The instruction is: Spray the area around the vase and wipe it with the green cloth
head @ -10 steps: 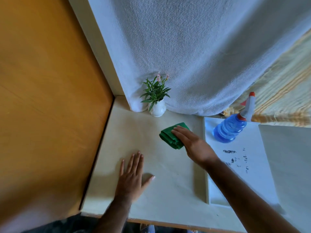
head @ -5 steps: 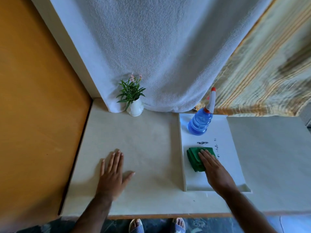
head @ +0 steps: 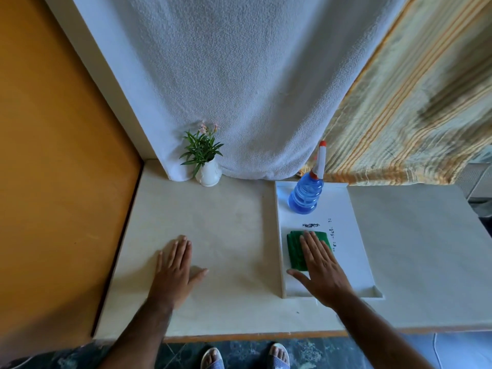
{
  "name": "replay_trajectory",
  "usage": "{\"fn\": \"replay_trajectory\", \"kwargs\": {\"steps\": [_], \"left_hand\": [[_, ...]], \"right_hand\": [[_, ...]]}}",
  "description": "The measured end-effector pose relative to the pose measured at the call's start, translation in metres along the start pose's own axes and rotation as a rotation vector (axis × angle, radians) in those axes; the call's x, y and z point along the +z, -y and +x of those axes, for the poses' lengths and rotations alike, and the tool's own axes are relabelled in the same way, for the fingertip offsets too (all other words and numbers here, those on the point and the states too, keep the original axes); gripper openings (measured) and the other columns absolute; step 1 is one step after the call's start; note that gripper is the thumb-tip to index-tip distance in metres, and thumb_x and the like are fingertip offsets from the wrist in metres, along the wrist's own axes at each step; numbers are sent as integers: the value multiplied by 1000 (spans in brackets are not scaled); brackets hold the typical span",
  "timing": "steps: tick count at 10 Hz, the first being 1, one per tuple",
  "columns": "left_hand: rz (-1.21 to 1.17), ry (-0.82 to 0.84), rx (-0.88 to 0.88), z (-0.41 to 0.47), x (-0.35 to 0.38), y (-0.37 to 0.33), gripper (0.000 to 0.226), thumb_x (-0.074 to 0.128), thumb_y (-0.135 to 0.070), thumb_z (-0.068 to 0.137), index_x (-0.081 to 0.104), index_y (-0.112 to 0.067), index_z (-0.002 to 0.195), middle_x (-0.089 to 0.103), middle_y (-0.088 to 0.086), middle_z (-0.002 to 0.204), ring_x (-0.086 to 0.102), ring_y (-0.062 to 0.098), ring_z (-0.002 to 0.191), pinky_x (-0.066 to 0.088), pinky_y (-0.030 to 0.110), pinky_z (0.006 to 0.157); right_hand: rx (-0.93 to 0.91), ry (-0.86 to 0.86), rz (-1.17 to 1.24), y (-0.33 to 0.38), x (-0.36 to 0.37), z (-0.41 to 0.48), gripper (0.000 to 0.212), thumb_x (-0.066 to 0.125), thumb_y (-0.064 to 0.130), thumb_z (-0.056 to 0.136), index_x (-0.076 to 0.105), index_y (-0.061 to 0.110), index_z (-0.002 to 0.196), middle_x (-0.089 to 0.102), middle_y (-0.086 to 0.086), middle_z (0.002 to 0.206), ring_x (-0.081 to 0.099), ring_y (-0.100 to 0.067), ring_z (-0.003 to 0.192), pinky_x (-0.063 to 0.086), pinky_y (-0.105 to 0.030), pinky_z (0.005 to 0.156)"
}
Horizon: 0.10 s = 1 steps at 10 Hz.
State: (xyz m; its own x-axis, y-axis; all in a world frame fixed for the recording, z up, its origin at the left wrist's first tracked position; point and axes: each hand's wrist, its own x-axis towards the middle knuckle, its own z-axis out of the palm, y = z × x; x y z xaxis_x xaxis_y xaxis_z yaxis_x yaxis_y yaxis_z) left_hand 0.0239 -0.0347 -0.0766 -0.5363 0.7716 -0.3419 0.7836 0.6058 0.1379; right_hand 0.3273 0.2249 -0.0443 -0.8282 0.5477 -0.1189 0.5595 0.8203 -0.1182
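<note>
A small white vase with a green plant stands at the back of the cream table, against a hanging white towel. The folded green cloth lies on the white tray to the right. My right hand lies flat over the cloth, fingers straight and thumb apart, covering its right part. The blue spray bottle with a white and red nozzle stands upright at the tray's far end. My left hand rests palm down on the bare table, holding nothing.
An orange panel closes off the table's left side. The white towel and a striped curtain hang behind. Small dark marks sit on the tray beside the cloth. My sandalled feet show below the table's front edge.
My right hand took the green cloth from near the vase to the tray and now lies flat over it. The left hand has stayed in place.
</note>
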Motion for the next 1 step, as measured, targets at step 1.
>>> {"fn": "replay_trajectory", "kwargs": {"steps": [1], "left_hand": [[-63,-67,46,3,-32,-11,116,-11,-86,80,12,-5,160,11,14,170,13,31,157,18,56,125]], "right_hand": [[-143,-71,-1,14,-25,22,92,38,71,97,16,7,160,7,-10,169,3,-23,156,20,-47,123]]}}
